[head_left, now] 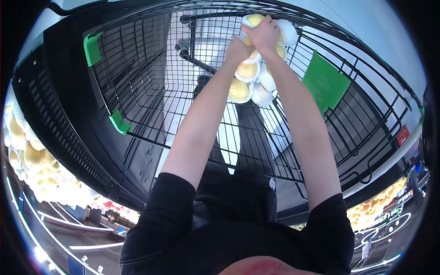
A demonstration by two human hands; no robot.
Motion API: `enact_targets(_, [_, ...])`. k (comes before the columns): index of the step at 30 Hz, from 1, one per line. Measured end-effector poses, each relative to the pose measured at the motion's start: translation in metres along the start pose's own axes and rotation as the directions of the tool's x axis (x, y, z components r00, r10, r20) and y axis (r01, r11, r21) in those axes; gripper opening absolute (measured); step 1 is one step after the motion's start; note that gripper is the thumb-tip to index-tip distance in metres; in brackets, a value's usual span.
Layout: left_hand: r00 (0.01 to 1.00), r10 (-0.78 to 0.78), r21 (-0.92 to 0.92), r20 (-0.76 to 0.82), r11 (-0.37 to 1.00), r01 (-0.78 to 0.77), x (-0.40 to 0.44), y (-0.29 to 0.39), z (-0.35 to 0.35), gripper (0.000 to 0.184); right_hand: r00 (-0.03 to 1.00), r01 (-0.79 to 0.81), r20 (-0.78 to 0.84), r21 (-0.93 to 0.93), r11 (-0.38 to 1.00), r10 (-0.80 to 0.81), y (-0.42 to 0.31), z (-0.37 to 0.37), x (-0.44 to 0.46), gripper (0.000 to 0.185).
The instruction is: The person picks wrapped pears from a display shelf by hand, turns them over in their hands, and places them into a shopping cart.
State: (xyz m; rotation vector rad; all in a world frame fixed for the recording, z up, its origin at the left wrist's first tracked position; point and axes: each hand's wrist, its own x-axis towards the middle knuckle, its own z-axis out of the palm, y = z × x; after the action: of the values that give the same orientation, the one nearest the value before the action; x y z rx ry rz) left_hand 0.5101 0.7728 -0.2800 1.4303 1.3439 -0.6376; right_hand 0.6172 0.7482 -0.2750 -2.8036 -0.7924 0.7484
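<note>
Store: a fruit display (34, 158) ran along the left edge of the frame, behind a black perforated ledge (59, 121); more stacked fruit (378, 201) stood lower right. Strip lights (96, 246) shone lower left.
Cart: a black wire shopping cart (151, 121) spanned the upper and middle frame, pale floor visible through its mesh. Two green corner clips (93, 49) sat on its left side, a green plastic panel (326, 83) on its right.
Fruit: yellow fruits in white foam nets (239, 90) lay clustered in the cart at upper centre, touching one another; some net sleeves hid their contents.
Right hand (266, 35): at the top of the cluster, fingers curled, touching the uppermost yellow fruit (255, 19). Firmness of hold could not be told.
Left hand (238, 50): just below and left of the other, against the cluster's left side. Fingers mostly hidden; open or closed could not be told.
Arms: both reached up from the bottom of the frame, bare below short black sleeves (167, 206).
</note>
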Motion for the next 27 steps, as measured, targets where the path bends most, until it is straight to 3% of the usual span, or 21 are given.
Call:
enact_targets(3, [0.990,0.136,-0.071,-0.031,0.988,-0.138,-0.009,-0.014,0.004,0.109,1.000,0.025,-0.009,-0.044,0.999,-0.025,0.002,0.006,-0.002,0.087])
enact_targets(6, [0.943,0.268,0.100,-0.196,0.962,-0.253,-0.041,-0.036,-0.001,0.100,0.988,0.155,0.017,-0.012,0.988,-0.155,0.019,-0.003,-0.016,0.085])
enact_targets(8, [0.885,0.400,0.207,-0.239,0.911,-0.356,-0.062,-0.070,-0.013,0.084,0.962,0.274,0.011,-0.011,0.962,-0.274,0.034,-0.022,-0.040,0.084])
enact_targets(10, [0.926,0.347,0.092,-0.150,0.937,-0.336,-0.105,-0.092,-0.038,0.060,0.935,0.349,0.052,0.021,0.937,-0.350,0.049,-0.049,-0.077,0.078])
enact_targets(11, [0.947,0.309,0.017,-0.085,0.951,-0.308,-0.129,-0.107,-0.054,0.052,0.883,0.468,-0.080,0.218,0.856,-0.462,0.068,-0.052,-0.099,0.065])
enact_targets(12, [0.963,0.268,-0.061,-0.030,0.961,-0.269,-0.156,-0.119,-0.068,0.043,0.900,0.402,0.040,0.314,0.860,-0.435,0.083,-0.059,-0.118,0.062])
enact_targets(13, [0.957,0.278,-0.075,-0.082,0.956,-0.284,-0.189,-0.129,-0.083,0.039,0.903,0.345,0.133,0.342,0.874,-0.408,0.096,-0.067,-0.138,0.058])
enact_targets(14, [0.948,0.288,-0.089,-0.138,0.949,-0.301,-0.222,-0.137,-0.099,0.035,0.846,0.434,0.125,0.405,0.805,-0.519,0.095,-0.093,-0.157,0.054])
enact_targets(15, [0.946,0.260,-0.133,-0.196,0.948,-0.288,-0.256,-0.145,-0.115,0.034,0.893,0.299,0.233,0.331,0.895,-0.384,0.089,-0.119,-0.188,0.045])
enact_targets(17, [0.931,0.176,-0.216,-0.318,0.943,-0.252,-0.320,-0.157,-0.138,0.033,0.870,0.261,0.290,0.417,0.871,-0.399,0.128,-0.105,-0.213,0.036])
enact_targets(18, [0.918,0.122,-0.253,-0.377,0.940,-0.229,-0.350,-0.167,-0.145,0.033,0.842,0.161,0.429,0.380,0.911,-0.328,0.118,-0.135,-0.234,0.042])
enact_targets(19, [0.902,0.076,-0.291,-0.426,0.932,-0.216,-0.375,-0.178,-0.151,0.033,0.850,0.119,0.413,0.453,0.883,-0.326,0.120,-0.139,-0.252,0.041])
enact_targets(20, [0.875,0.047,-0.299,-0.481,0.930,-0.215,-0.396,-0.197,-0.152,0.033,0.829,0.090,0.476,0.405,0.910,-0.294,0.148,-0.107,-0.249,0.038])
enact_targets(21, [0.850,0.016,-0.314,-0.526,0.925,-0.212,-0.415,-0.221,-0.147,0.033,0.830,-0.025,0.463,0.587,0.809,-0.310,0.143,-0.112,-0.266,0.031])
enact_targets(22, [0.832,-0.057,-0.347,-0.553,0.923,-0.167,-0.433,-0.245,-0.141,0.032,0.840,-0.016,0.430,0.627,0.778,-0.330,0.141,-0.108,-0.279,0.028])
enact_targets(23, [0.808,-0.132,-0.380,-0.575,0.917,-0.120,-0.451,-0.267,-0.132,0.032,0.840,0.117,0.348,0.633,0.765,-0.416,0.168,-0.068,-0.271,0.025])
enact_targets(27, [0.769,-0.385,-0.472,-0.510,0.873,0.124,-0.504,-0.377,-0.044,0.039,0.786,-0.044,0.504,0.625,0.780,-0.359,0.146,-0.073,-0.290,0.028])
